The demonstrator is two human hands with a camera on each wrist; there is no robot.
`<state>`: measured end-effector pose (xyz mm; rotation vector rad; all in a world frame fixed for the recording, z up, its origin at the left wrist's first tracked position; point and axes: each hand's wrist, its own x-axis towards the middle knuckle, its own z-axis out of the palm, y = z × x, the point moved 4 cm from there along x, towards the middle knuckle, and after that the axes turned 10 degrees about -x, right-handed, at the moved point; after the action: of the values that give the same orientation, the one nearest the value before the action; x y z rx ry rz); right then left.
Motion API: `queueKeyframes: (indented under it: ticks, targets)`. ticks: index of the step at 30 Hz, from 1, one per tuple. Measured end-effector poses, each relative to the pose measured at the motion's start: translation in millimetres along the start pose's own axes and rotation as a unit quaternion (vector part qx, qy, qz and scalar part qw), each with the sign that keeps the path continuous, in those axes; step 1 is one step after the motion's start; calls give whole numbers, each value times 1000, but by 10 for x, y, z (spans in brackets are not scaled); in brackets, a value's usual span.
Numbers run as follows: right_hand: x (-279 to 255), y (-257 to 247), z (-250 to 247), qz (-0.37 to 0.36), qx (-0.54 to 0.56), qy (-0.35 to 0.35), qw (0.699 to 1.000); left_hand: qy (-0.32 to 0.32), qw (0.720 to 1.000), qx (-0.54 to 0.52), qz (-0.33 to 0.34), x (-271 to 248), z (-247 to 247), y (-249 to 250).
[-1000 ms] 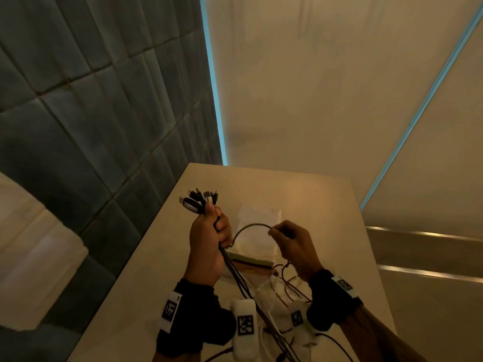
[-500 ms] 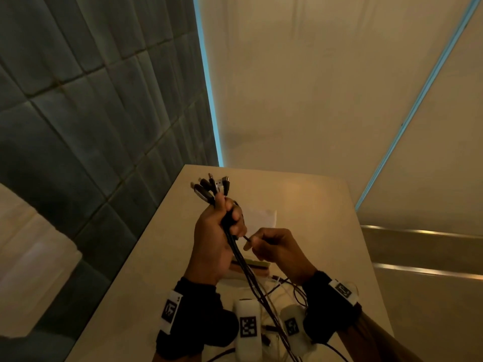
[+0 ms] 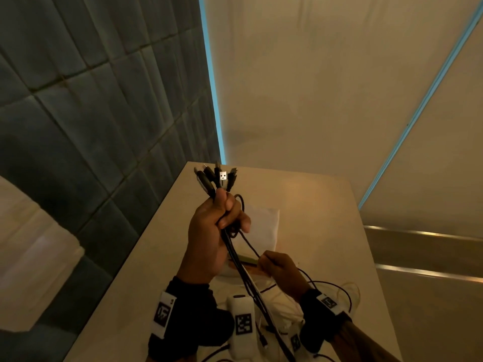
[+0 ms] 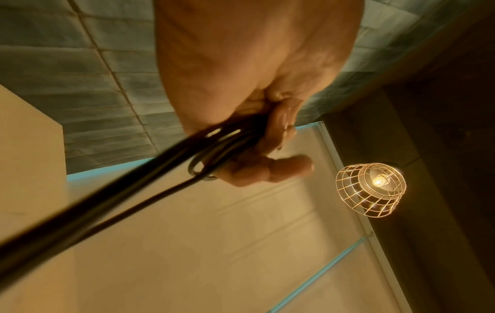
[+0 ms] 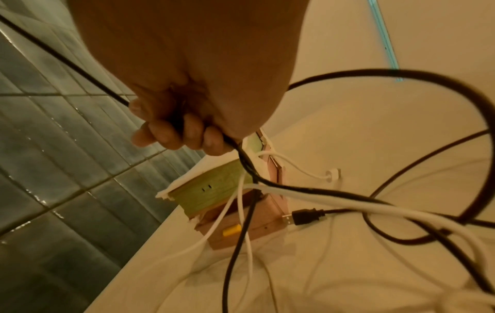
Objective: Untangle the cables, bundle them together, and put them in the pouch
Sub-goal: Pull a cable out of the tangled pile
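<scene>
Our left hand (image 3: 213, 231) grips the black cables (image 3: 236, 259) upright, plugs (image 3: 215, 177) up; right hand (image 3: 281, 267) fingers (image 5: 171, 137) curl round one cable (image 3: 249, 245) above the counter (image 3: 326, 231).

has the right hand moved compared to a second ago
Yes. The right hand has dropped toward the person along the pouch, from beside its middle to its near edge, pinching one black cable.

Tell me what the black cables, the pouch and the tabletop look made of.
Black cables: smooth rubbery plastic jackets, faint sheen; the one the right hand pulls looks matte, possibly braided. Metal USB plug tips glint above the left hand.
Pale flat pouch: soft fabric, judging by its frayed white edge and green woven-looking band; not certain.
Beige tabletop: smooth, matte, likely laminate or stone.
</scene>
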<state>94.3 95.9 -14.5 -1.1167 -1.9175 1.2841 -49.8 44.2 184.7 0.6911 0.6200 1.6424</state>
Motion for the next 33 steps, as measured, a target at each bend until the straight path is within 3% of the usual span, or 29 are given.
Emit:
queueKeyframes:
  ticks: [5, 9, 13, 18, 21, 25, 30, 33]
  targets:
    - [-32, 222, 65, 48, -19, -15, 999, 1, 1000, -22, 3, -17, -27, 74]
    - [-91, 246, 19, 64, -30, 20, 997, 24, 1000, -4, 2, -21, -85, 131]
    - [27, -350, -205, 44, 70, 88, 993, 119, 991, 55, -16, -3, -230, 63]
    - [87, -1359, -355, -60, 197, 54, 977, 214, 970, 101, -48, -29, -311, -80]
    - [-16, -1668, -290, -93, 195, -6, 976, 200, 976, 69, -53, -43, -241, -59]
    - [-117, -1587, -201, -54, 205, -42, 976, 130, 987, -77, -53, -43, -131, 8]
    - [-118, -1237, -158, 1, 257, -68, 964, 66, 995, -68, -34, -32, -66, 46]
    - [-116, -997, -71, 12, 225, -67, 972, 50, 997, -61, -15, -35, -49, 43]
